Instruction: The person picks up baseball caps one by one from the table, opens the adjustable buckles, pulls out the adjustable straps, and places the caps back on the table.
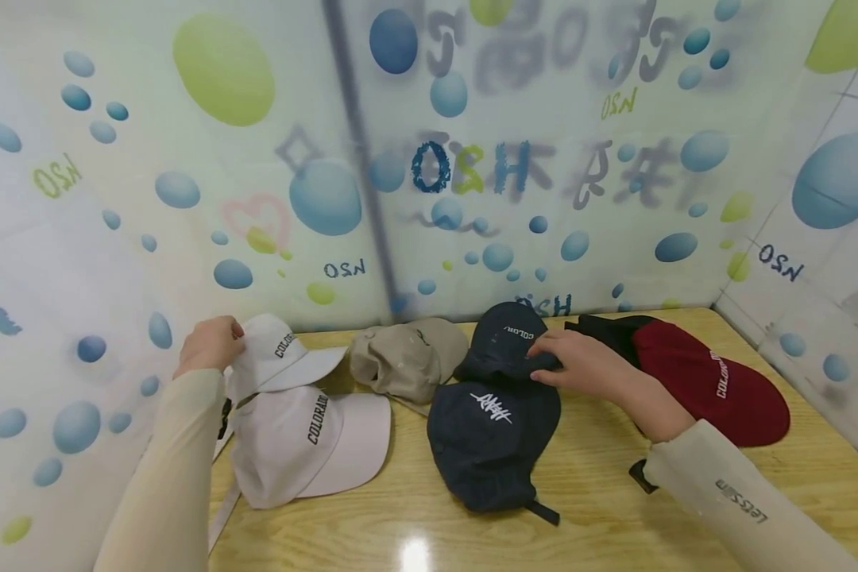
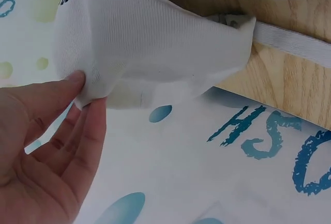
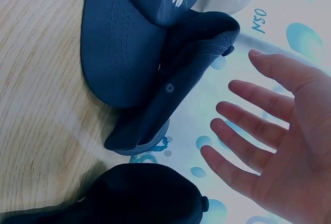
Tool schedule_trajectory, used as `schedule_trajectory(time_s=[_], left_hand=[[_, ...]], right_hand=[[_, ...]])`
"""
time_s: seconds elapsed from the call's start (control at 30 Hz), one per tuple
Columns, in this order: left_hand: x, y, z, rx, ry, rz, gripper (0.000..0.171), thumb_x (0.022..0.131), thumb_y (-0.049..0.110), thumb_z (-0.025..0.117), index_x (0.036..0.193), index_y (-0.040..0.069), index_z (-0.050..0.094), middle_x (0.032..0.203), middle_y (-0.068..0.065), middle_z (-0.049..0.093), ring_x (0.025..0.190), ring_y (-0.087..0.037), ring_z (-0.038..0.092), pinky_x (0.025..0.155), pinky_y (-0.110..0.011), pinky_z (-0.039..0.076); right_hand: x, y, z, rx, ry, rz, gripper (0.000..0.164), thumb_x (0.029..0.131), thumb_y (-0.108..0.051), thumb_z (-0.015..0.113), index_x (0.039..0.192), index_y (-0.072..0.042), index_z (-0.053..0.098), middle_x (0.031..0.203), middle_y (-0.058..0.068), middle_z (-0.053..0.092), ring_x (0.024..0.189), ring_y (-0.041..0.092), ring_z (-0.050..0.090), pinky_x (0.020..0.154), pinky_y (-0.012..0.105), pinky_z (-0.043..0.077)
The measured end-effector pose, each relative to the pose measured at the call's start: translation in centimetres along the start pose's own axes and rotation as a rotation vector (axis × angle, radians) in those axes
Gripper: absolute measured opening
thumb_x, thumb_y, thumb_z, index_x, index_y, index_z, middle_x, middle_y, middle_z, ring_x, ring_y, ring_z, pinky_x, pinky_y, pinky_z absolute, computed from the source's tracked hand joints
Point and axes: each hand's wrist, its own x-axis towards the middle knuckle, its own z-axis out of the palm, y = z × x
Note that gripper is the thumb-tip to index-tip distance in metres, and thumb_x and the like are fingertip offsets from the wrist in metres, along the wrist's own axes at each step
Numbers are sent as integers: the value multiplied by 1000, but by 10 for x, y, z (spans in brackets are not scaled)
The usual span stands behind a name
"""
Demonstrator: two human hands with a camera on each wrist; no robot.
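Observation:
At the left of the head view my left hand (image 1: 210,347) pinches the crown of a white cap (image 1: 268,357) lettered COLORADO. The left wrist view shows the thumb and fingers of that hand (image 2: 57,136) gripping the fabric of the white cap (image 2: 160,48). My right hand (image 1: 589,365) is by a navy cap (image 1: 496,342) at the back. In the right wrist view the right hand (image 3: 295,131) has its fingers spread, apart from the navy cap (image 3: 147,113) and holding nothing. A second navy cap (image 1: 482,453), lettered HEART, lies in front.
A pale pink cap (image 1: 279,453) lies before the white one. Between white and navy sits a beige cap (image 1: 407,357). To the right are a black cap (image 1: 608,330) and a dark red cap (image 1: 701,381). A patterned wall (image 1: 429,254) stands behind the wooden table (image 1: 372,532).

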Motion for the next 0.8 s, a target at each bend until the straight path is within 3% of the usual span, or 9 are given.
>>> schedule_trajectory(time_s=[0.27, 0.8], left_hand=[[1, 11, -4, -32, 131, 44, 9, 93, 4, 64, 100, -1, 63, 103, -25, 64, 85, -40, 59, 65, -41, 48], [-5, 51, -34, 2, 376, 179, 6, 93, 2, 62, 97, -1, 65, 104, -27, 67, 93, -48, 61, 75, -56, 49]], right_hand=[[-1, 2, 3, 4, 10, -3, 31, 90, -24, 73, 116, -6, 70, 121, 15, 67, 111, 33, 62, 98, 51, 52], [-3, -2, 2, 9, 57, -47, 27, 90, -21, 74, 112, -7, 71, 121, 15, 66, 114, 34, 62, 99, 50, 52]])
